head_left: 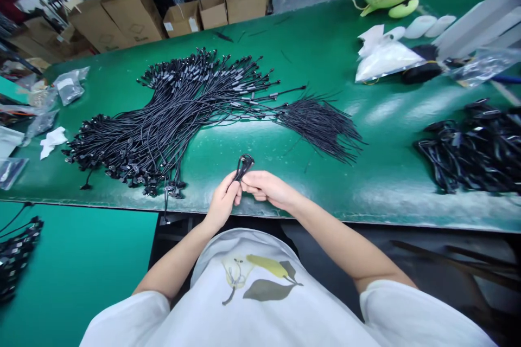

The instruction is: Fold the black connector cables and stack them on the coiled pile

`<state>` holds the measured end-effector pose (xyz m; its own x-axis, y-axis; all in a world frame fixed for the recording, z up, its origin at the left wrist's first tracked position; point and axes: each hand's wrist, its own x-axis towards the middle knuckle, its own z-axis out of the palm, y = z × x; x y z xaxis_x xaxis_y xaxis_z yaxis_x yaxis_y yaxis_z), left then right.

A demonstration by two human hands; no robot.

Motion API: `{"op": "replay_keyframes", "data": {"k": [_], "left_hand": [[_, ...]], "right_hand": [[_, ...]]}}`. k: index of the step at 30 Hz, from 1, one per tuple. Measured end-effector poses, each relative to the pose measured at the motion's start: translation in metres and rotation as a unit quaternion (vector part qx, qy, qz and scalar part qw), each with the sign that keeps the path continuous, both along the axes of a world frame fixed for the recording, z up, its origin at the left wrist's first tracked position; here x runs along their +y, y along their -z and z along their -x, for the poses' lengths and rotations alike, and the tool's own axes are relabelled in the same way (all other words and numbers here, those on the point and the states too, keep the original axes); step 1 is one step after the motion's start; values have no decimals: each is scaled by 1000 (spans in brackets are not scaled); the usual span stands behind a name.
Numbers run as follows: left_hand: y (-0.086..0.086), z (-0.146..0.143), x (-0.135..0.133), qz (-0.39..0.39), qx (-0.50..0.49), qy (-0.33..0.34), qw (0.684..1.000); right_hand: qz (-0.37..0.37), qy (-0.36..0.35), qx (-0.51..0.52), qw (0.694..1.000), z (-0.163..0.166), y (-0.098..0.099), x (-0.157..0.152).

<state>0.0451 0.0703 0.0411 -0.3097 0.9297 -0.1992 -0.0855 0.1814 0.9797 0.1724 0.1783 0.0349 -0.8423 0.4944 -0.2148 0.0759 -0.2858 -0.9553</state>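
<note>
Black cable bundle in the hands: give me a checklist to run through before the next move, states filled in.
1. Cable bundle gathered into loops: ok.
2. Left hand gripping it: ok, thumb and fingers closed on it.
3. Right hand gripping it: cannot tell; its fingertips are at the bundle, but what they pinch is hidden.
4. Thin black strips on the green table: ok, spread beyond the hands.
5. Cable pile fully on the table: not ok, a connector hangs over the front edge.

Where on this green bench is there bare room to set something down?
Bare green shows between the thin black strands and the bundled cables at right, and beyond the strands toward the white bag. The cable heap crowds the left.
</note>
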Motion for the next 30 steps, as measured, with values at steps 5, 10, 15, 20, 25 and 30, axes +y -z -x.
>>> {"op": "replay_keyframes", "data": {"k": [5, 10, 15, 20, 25, 30], "left_hand": [[0, -3, 0, 1, 40, 57, 998], [-10, -3, 7, 54, -201, 133, 969], [-22, -2, 6, 111, -304, 135, 936], [-16, -10, 4, 109, -266, 62, 956], [-3, -6, 8, 98, -282, 13, 954], [-2, -4, 12, 74, -299, 12, 951]], "right_hand": [[-276, 189, -23, 942, -3, -10, 3], [-286, 209, -1, 935, 4, -20, 2], [-87, 214, 136, 963, 11, -22, 1], [-275, 218, 126, 928, 12, -17, 1], [-561, 180, 40, 807, 11, 3, 6], [-618, 171, 43, 766, 8, 6, 7]]}}
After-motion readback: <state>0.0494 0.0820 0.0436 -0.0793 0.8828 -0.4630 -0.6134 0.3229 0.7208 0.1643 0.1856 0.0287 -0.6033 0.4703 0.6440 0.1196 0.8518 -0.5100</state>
